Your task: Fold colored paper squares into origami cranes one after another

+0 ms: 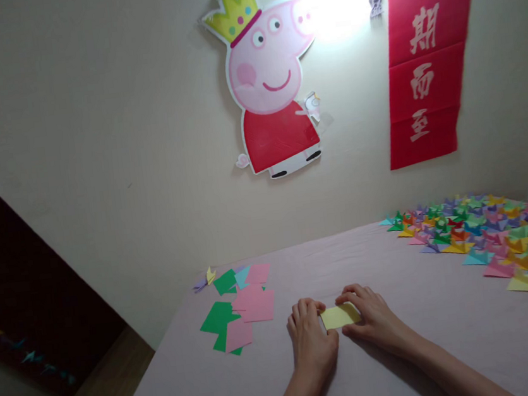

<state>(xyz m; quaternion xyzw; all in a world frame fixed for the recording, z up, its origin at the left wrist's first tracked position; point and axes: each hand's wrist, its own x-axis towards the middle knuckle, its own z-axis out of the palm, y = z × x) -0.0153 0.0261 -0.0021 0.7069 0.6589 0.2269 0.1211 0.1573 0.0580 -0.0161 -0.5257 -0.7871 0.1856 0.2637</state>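
Yellow paper rectangle (337, 318), smooth and crisp-edged, lies on the slightly rumpled pale pink cloth (195, 393), right between both hands. Going left to right: a couple of small folded paper pieces (210, 275), then loose overlapping squarish sheets, green sheets (216, 318) and pink sheets (260, 306), plus a bit of light blue. Above those, a flat cartoon pig cutout (280, 136) with a crown is on the wall. Left hand (310, 332) has its fingers half curled, holding the yellow piece's left end; right hand (375, 315) has thumb and fingers a bit apart, gripping its right end. Next, a red banner (428, 93) reads 如期而至 in pale characters. Far right: tons of pointy multicoloured folded papers (495, 238).
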